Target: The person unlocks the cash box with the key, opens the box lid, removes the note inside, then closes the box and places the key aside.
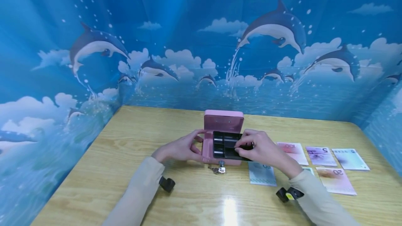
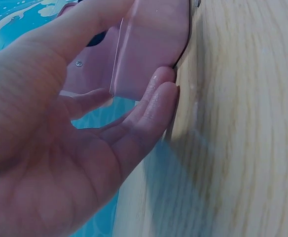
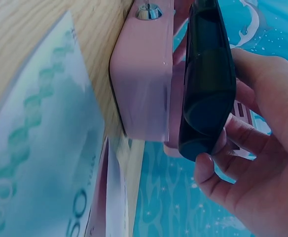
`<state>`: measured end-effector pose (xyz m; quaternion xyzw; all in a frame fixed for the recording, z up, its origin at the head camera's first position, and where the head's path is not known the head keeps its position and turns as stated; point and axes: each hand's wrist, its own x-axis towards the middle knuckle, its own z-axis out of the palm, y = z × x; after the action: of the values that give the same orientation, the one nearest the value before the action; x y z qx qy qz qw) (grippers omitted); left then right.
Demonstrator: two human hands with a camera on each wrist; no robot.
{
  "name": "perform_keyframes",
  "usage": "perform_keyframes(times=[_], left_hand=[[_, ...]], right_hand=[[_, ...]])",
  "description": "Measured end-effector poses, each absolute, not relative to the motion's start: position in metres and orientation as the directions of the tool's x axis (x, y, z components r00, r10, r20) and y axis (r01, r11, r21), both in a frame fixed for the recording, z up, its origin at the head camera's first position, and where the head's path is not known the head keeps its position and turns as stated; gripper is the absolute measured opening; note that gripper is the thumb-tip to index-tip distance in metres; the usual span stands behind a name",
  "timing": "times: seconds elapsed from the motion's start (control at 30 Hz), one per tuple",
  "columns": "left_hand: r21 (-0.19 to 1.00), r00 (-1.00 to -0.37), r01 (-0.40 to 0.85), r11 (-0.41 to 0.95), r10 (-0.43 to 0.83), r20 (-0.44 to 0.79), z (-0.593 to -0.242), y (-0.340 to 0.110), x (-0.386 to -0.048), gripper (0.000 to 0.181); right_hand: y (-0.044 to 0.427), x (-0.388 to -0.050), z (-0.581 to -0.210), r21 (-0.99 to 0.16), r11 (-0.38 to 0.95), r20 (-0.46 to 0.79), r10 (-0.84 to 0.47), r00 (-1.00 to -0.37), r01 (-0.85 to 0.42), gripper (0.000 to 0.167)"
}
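Observation:
A pink cash box [image 1: 208, 149] stands on the table with its lid [image 1: 223, 122] raised at the back. My left hand [image 1: 185, 145] touches the box's left side, thumb toward the front corner and fingers toward the back; the left wrist view shows fingertips against the pink wall [image 2: 154, 39]. With its fingers in the compartments, my right hand [image 1: 259, 147] grips the black coin tray [image 1: 220, 149] near its right end. In the right wrist view the tray [image 3: 208, 89] sits tilted above the box's rim, partly out of the box [image 3: 141, 84]. Some of the right fingertips are hidden.
A silver lock [image 1: 222, 167] with keys [image 1: 214, 170] is at the box's front. Right of the box lie several banknotes, among them a green-blue one [image 1: 263, 175], a 100 note [image 1: 292, 151] and a 20 note [image 1: 336, 180]. A dolphin-printed curtain [image 1: 188, 44] hangs behind the table.

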<state>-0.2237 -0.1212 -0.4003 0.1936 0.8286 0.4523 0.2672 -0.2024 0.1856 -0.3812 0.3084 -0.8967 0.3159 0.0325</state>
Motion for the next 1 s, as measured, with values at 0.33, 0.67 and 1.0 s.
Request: perform_keyframes(times=[0.33,0.67,1.0], left_hand=[[0.869,-0.769,0.059,0.492,0.577,-0.274,-0.401,-0.121,-0.225,0.103],[0.883,-0.762,0.029,0.468,0.583,-0.283,-0.401,-0.122,-0.225,0.103],[0.874,-0.766,0.037,0.484,0.575,-0.286,-0.402,-0.124,-0.225,0.101]], right_hand=[[0.17,-0.208,-0.384,-0.55,0.595,0.262,-0.544,-0.797,-0.587,0.01],[0.159,-0.213,-0.393,-0.547,0.565,0.288,-0.565,-0.773,-0.617,0.012],[0.155,-0.215,-0.399,-0.521,0.604,0.279,-0.548,-0.789,-0.604,0.009]])
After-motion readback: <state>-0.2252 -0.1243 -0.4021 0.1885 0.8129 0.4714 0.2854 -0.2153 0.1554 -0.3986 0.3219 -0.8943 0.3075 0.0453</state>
